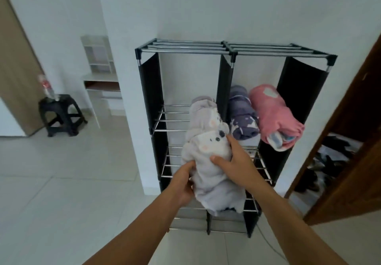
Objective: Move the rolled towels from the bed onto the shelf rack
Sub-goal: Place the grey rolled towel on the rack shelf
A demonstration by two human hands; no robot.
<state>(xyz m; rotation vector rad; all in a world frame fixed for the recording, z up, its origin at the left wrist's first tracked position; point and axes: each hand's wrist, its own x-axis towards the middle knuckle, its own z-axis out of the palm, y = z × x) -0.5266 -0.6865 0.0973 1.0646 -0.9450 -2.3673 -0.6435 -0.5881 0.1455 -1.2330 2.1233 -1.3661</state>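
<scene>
Both forearms reach in from below, and at their ends the fingers are closed around one rolled white towel [208,161] printed with a little animal face: the left hand [183,182] cups its lower left side with the thumb pressed over the front, while the right hand [233,161] lies across its right flank, thumb dug into the cloth and fingertips spread toward the upper end. That roll is tilted, its far end already resting on the bars of the upper left compartment of the shelf rack [185,48], its near end hanging out over the front rail in the person's grip. Just beyond the black divider, a purple towel [243,116] and a pink towel [274,116] lie side by side, touching, in the upper right compartment. The bed is nowhere in view, so I cannot tell how many rolls are left. To my eye the step in hand is seating this one, and it wants a level push straight back until the whole roll sits on the bars, both hands keeping the loose lower edge tucked so it does not unwind, and kept clear of the divider; farther left a black stool [61,116] stands well apart
</scene>
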